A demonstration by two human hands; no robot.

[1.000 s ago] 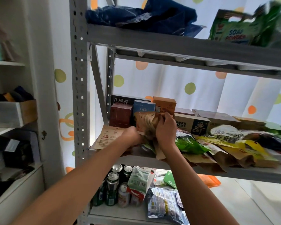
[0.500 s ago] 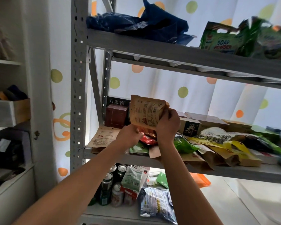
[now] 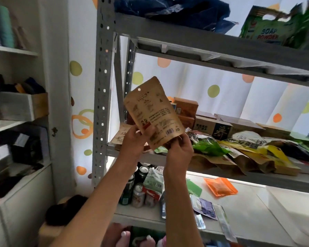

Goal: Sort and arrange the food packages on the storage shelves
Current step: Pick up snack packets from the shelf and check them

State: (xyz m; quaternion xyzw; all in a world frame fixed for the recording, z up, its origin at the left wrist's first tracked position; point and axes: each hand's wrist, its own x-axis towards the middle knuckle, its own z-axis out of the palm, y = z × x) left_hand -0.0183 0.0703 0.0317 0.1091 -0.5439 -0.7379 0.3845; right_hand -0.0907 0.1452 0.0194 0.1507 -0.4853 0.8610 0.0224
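Note:
A brown kraft-paper food pouch [image 3: 153, 111] stands upright in front of the middle shelf [image 3: 257, 177], its printed back facing me. My left hand [image 3: 134, 141] grips its lower left edge. My right hand [image 3: 179, 150] pinches its bottom right corner. Behind them, on the middle shelf, lie a green packet [image 3: 208, 147], brown paper bags [image 3: 239, 163], a yellow packet [image 3: 273, 154] and a row of boxes [image 3: 212, 126]. Another flat brown pouch [image 3: 120, 134] lies at the shelf's left end.
The lower shelf [image 3: 248, 207] holds drink cans [image 3: 137, 186], a green-white packet [image 3: 154, 180], an orange pouch [image 3: 219, 186] and flat sachets [image 3: 203, 205]. The top shelf carries a dark blue bag [image 3: 182, 9] and a soap powder bag [image 3: 268, 29]. A grey upright post [image 3: 103, 86] stands left, and a white cabinet [image 3: 16, 122] further left.
Both hands lifted the brown pouch off the middle shelf's pile and turned it upright, out in front of the shelf. The view tilted down and shows more of the lower shelf.

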